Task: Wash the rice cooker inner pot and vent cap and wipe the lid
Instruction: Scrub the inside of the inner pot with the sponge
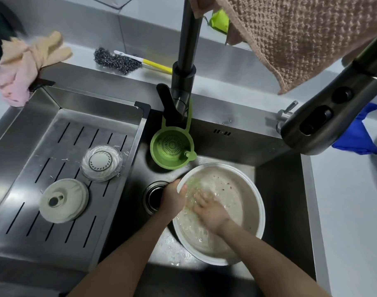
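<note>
Hands: left hand point(173, 197) grips the pot point(248, 200) by its left rim, likely to steady it. The right hand point(210, 212) lies spread inside, fingers pressing something green and blurred, perhaps a scrubber.
Pot: in the sink point(281, 211), wet, with specks remaining.
Cap parts: clear piece point(101, 162) and grey disc point(64, 200) on the left rack point(28, 168), probably draining.

The pale inner pot point(247, 200) is lying tilted in the sink point(278, 200), holding cloudy water; the vent cap's clear half point(101, 162) and grey half point(64, 200) are resting on the drain tray point(22, 179).
</note>
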Available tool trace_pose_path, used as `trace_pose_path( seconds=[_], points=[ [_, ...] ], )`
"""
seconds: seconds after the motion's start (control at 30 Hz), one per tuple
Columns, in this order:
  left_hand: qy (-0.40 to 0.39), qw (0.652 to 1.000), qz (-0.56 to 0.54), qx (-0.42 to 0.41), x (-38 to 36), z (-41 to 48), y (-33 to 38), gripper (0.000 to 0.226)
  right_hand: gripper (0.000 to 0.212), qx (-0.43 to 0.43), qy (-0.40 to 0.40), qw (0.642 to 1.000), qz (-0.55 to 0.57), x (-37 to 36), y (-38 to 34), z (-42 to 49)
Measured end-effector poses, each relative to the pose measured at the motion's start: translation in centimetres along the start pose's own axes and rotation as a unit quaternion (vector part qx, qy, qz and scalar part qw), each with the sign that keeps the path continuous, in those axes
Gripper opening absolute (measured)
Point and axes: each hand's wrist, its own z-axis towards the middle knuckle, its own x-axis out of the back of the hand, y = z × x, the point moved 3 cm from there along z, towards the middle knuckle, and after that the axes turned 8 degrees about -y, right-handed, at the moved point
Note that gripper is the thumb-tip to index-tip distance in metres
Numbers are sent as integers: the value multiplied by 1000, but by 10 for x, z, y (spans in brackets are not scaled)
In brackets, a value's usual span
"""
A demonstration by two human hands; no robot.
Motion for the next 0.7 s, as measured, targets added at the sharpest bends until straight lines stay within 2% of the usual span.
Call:
trace_pose_path(
  seconds=[0.07, 0.17, 0.2, 0.33, 0.4, 0.47, 0.5, 0.53, 0.57, 0.6, 0.63, 0.7],
  points=[
    [2, 1000, 18, -5, 1, 1, -1, 16, 62, -76, 3, 996, -49, 4, 16, 1],
    [6, 1000, 14, 0, -1, 0, -1, 14, 50, -186, -16, 982, 8, -7, 23, -21],
    [8, 1000, 8, 11, -1, 0, -1, 14, 45, -200, -39, 979, 16, -11, 17, -30],
    [13, 999, -7, 47, -5, 0, -1, 14, 31, -116, -79, 987, 82, -6, -29, -47],
    [20, 998, -5, 56, -5, 0, -1, 16, 16, -87, -38, 974, 206, 11, -45, -39],
    [31, 998, -3, 62, -5, -2, -2, 18, 28, -76, 23, 922, 378, 28, -50, -33],
    [37, 997, -3, 64, -5, -3, -2, 18, 35, -68, 45, 874, 479, 30, -52, -32],
    [42, 997, -1, 67, -5, -4, -2, 18, 37, -62, 42, 833, 548, 27, -53, -34],
    [46, 996, 2, 70, -5, -7, -1, 18, 35, -54, 19, 815, 576, 24, -54, -41],
    [51, 996, 4, 71, -4, -10, 0, 20, 28, -48, -19, 831, 554, 19, -52, -48],
    [54, 996, 4, 72, -4, -11, 2, 25, 20, -48, -70, 866, 493, 13, -45, -54],
    [46, 996, 7, 76, -3, -14, 7, 32, 23, -59, -175, 937, 297, 0, -18, -67]
  ],
)
